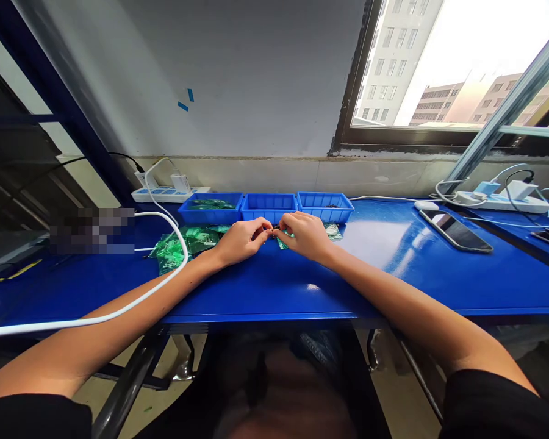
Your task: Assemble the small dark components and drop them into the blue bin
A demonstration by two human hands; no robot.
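Note:
My left hand (241,241) and my right hand (305,235) meet over the blue table (274,286), fingertips nearly touching. Both are pinched around something small and dark that the fingers mostly hide, so its kind cannot be told. Beside my left hand lie green plastic bags (171,251) with pale pieces in them. Another green-tinted bag (333,232) shows partly behind my right hand. Just beyond the hands stand three blue bins in a row: the left bin (211,216) holds dark green pieces, the middle bin (269,213) shows none, and the right bin (330,215) has a few small dark bits.
A white cable (132,300) arches over my left forearm. Power strips stand at the back left (165,195) and back right (507,200). A phone (455,230) lies on the right of the table, near a white charger piece (426,205). Behind are a wall and window.

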